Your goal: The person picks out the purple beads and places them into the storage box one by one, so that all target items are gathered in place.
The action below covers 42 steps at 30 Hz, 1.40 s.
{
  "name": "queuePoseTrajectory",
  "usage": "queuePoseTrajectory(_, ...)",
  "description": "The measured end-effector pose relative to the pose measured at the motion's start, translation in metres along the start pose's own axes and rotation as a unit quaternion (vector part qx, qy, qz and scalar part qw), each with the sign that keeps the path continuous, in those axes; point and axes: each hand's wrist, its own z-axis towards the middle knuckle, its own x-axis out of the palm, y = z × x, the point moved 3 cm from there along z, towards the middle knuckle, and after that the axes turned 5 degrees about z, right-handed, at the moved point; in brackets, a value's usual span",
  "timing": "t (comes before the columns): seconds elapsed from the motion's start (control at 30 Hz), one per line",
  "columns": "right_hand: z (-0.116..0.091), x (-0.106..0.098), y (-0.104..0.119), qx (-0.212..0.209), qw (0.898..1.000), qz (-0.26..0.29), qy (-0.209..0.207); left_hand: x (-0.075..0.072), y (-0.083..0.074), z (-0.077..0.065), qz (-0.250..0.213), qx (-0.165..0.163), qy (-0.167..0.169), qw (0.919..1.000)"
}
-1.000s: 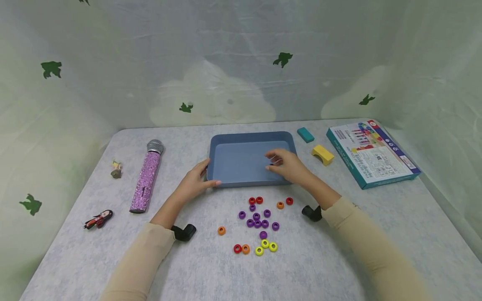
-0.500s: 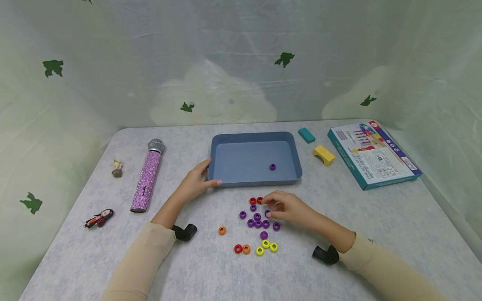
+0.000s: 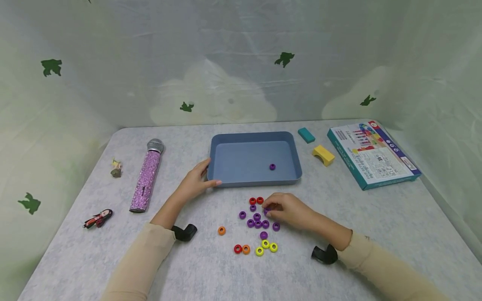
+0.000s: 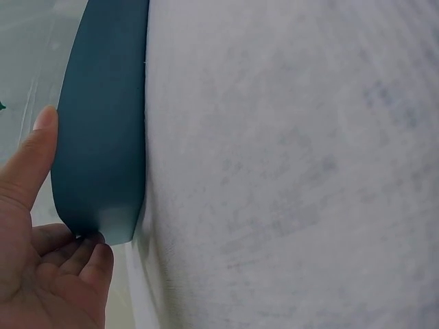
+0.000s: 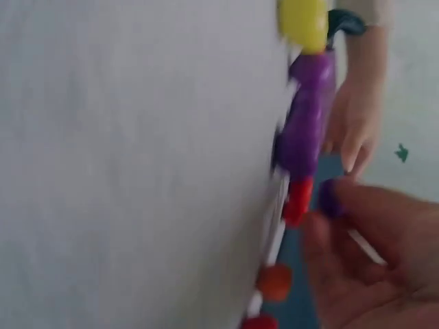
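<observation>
A shallow blue tray stands at the middle of the table, with one purple bead inside. My left hand holds the tray's near left corner. In the left wrist view its thumb lies on the rim and the other fingers curl at the corner. My right hand is in front of the tray and pinches a purple bead between thumb and finger. Beside it lie several more purple beads and two red beads. Yellow beads lie nearer the front.
Orange beads and a red bead lie at the front left. A glittery microphone and two small figures are on the left. A teal block, a yellow arch block and a flat box stand right.
My right hand left a purple bead in the tray, moved back towards me to the loose beads, and now pinches another purple one. My left hand stays at the tray corner.
</observation>
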Motion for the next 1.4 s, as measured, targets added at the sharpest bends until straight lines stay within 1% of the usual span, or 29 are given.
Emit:
queuePoseTrajectory(0.07,0.004,-0.009,0.004,-0.004,1.000,0.017,-0.020,0.000,0.000,0.000,-0.001,0.001,0.000,1.0000)
queuePoseTrajectory(0.17,0.013,-0.026,0.007,-0.025,0.996,0.064,-0.057,0.000,0.000,0.000,0.000,0.003,0.001,1.0000)
queuePoseTrajectory(0.3,0.031,-0.048,0.005,-0.035,0.990,0.092,-0.100,0.001,0.000,0.000,0.002,0.007,0.001,1.0000)
queuePoseTrajectory(0.43,0.052,-0.061,-0.008,-0.011,0.989,0.086,-0.123,0.001,0.000,0.000,-0.001,0.007,-0.002,1.0000)
queuePoseTrajectory(0.53,0.068,-0.066,-0.022,0.019,0.988,0.066,-0.136,0.001,0.000,0.000,-0.001,0.008,-0.003,1.0000)
queuePoseTrajectory(0.63,0.079,-0.066,-0.034,0.048,0.988,0.044,-0.138,0.001,0.000,0.000,-0.001,0.009,-0.004,1.0000)
queuePoseTrajectory(0.8,0.092,-0.062,-0.048,0.086,0.989,0.020,-0.116,0.000,0.000,-0.001,-0.002,0.008,-0.005,1.0000)
queuePoseTrajectory(1.03,0.098,-0.057,-0.052,0.117,0.990,-0.027,-0.079,-0.001,0.001,-0.001,-0.002,0.009,-0.007,0.9999)
queuePoseTrajectory(1.1,0.098,-0.056,-0.051,0.122,0.989,-0.032,-0.076,-0.001,0.001,-0.001,-0.003,0.012,-0.007,0.9999)
queuePoseTrajectory(1.17,0.096,-0.056,-0.049,0.117,0.989,-0.032,-0.079,0.000,0.001,-0.001,-0.003,0.014,-0.007,0.9999)
queuePoseTrajectory(1.2,0.094,-0.056,-0.046,0.108,0.990,-0.030,-0.080,0.000,0.001,-0.001,-0.004,0.014,-0.007,0.9999)
queuePoseTrajectory(1.3,0.083,-0.058,-0.034,0.054,0.994,-0.018,-0.089,0.000,0.000,0.000,-0.005,0.016,-0.006,0.9998)
queuePoseTrajectory(1.4,0.064,-0.059,-0.018,-0.005,0.996,0.008,-0.093,0.000,0.000,0.000,-0.007,0.017,-0.005,0.9998)
